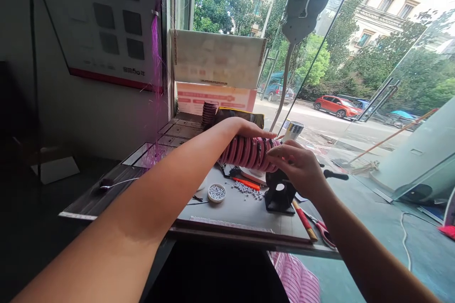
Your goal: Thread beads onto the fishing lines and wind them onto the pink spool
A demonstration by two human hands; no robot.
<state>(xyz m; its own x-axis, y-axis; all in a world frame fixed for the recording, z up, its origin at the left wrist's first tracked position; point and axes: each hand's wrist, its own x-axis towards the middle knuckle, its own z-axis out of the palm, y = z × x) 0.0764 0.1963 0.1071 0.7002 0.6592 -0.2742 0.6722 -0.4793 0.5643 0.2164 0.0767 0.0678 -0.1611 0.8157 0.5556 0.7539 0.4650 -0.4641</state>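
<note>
A row of pink ringed coils (245, 151) lies horizontally on a black stand (280, 202) over the table. My left hand (254, 129) rests over the top of the coils, its visible fingers stretched out flat and pointing right. At their right end, my right hand (296, 163) has its thumb and fingers pinched together against the coils. Anything between those fingertips is too small to make out. Below the coils are a small white dish of pale beads (216, 192), loose beads (249, 191) and an orange-handled tool (246, 183).
Pink-handled scissors (325, 234) and a red stick (304, 221) lie at the table's right edge. A stack of dark pink rings (209, 112) stands behind. Purple strands (155, 52) hang at left. A pink striped bundle (298, 277) sits below the table, and a glass pane is beyond.
</note>
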